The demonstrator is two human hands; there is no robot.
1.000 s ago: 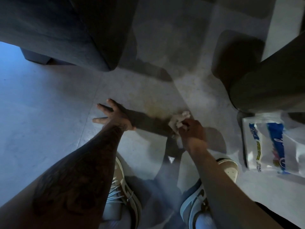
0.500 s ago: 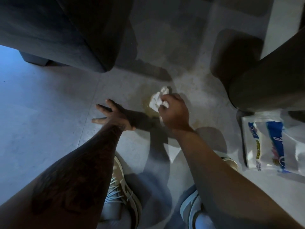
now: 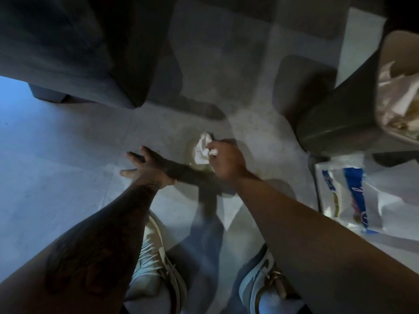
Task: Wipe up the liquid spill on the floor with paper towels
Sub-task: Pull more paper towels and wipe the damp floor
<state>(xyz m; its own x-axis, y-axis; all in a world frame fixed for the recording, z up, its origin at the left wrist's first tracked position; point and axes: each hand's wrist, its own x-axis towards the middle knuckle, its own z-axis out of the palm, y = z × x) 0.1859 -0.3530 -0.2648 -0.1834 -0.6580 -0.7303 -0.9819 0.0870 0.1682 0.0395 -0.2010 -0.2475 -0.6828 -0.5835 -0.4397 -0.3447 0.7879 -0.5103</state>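
The right hand [image 3: 226, 163] curls its fingers round a crumpled white paper towel [image 3: 202, 150] and presses it onto the floor [image 3: 68, 168]. The wad sticks out past the fingertips on the far side. The spill [image 3: 189, 157], a faint yellowish wet patch, lies under the wad and just left of it, between the 2 hands. The left hand [image 3: 147, 168] lies flat on the tile with fingers straight and spread, holding nothing, near the spill's left edge. Ahead, the corner of a dark sofa [image 3: 79, 53] stands near the wad. To the right a dark bin [image 3: 340, 114] is close, with a paper towel package [image 3: 353, 196] lying just beside its base. Leftward the tile runs wide. The 2 shoes [image 3: 158, 264] stand behind the hands.
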